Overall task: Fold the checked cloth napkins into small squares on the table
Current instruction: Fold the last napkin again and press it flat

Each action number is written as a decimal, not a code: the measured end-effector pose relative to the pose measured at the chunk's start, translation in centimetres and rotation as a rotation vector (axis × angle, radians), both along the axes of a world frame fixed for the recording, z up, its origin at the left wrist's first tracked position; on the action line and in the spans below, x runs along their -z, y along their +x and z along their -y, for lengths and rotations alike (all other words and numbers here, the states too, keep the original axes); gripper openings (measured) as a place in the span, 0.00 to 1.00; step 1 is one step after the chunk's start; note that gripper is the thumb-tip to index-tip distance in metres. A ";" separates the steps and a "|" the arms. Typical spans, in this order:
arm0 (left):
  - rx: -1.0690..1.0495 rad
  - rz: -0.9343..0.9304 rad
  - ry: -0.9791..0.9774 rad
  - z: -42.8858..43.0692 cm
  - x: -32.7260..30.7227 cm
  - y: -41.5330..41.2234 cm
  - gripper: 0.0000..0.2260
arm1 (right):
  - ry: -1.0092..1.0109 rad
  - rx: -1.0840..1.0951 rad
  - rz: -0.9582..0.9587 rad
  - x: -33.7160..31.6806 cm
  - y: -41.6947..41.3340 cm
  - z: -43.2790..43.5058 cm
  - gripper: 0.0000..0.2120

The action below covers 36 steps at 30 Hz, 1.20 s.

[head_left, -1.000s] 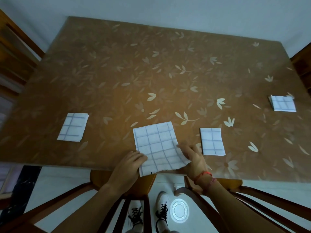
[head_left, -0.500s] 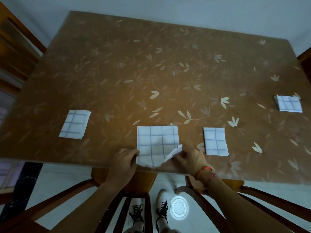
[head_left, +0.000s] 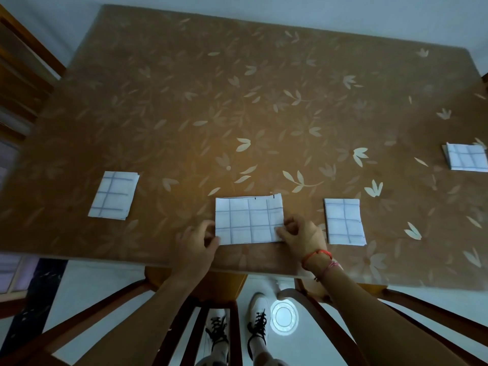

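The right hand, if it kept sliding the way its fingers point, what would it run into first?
The right hand points left across the half-folded napkin it already touches. Past that cloth, the left hand at the opposite edge looks like the next thing.

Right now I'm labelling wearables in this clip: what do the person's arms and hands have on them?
Both forearms are bare, no sleeves visible. The right hand has a thin red cord bracelet at the wrist and a paler pinkish string beside it. The left hand shows no band, ring or watch.
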State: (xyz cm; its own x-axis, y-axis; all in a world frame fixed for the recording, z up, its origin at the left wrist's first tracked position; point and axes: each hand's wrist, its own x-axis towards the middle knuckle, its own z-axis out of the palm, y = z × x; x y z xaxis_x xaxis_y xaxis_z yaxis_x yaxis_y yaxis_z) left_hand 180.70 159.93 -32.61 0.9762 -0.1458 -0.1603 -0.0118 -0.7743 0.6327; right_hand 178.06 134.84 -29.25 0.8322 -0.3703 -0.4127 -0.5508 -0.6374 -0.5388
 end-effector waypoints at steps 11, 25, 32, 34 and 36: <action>0.259 0.319 0.241 0.1 0.1 0.6 0.14 | -0.208 -0.073 0.149 0.2 0.4 -1.1 0.17; 0.562 0.225 0.521 -0.3 2.0 2.3 0.28 | -0.462 -0.821 0.201 4.6 3.1 -7.6 0.32; 0.562 0.214 0.514 -0.4 2.0 2.3 0.26 | -0.542 -0.809 0.126 4.6 2.3 -3.7 0.36; 0.559 0.214 0.508 -0.4 2.0 2.3 0.26 | -0.573 -0.773 0.093 4.4 1.6 -1.7 0.37; 0.551 0.207 0.509 -0.3 2.1 2.3 0.27 | -0.591 -0.740 0.061 4.0 1.0 0.1 0.37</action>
